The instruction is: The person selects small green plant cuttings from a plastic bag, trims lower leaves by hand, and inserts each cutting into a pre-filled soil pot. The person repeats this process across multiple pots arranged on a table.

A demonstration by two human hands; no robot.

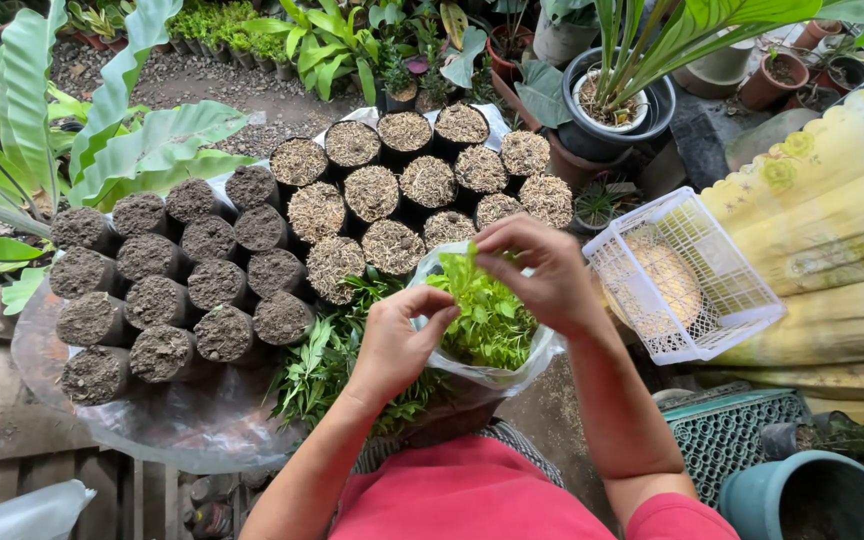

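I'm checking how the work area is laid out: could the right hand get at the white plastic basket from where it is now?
Probably yes. The right hand is at the clear bag of green cuttings, and the white basket lies tilted just to its right with nothing between them.

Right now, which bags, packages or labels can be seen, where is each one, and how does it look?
Clear plastic bag: centre, between both hands, open, full of green seedlings.
Black grow bags: rows behind it, round, filled with soil or husk.
White plastic basket: right, rectangular, tilted.
Labels, signs, screens: none visible.
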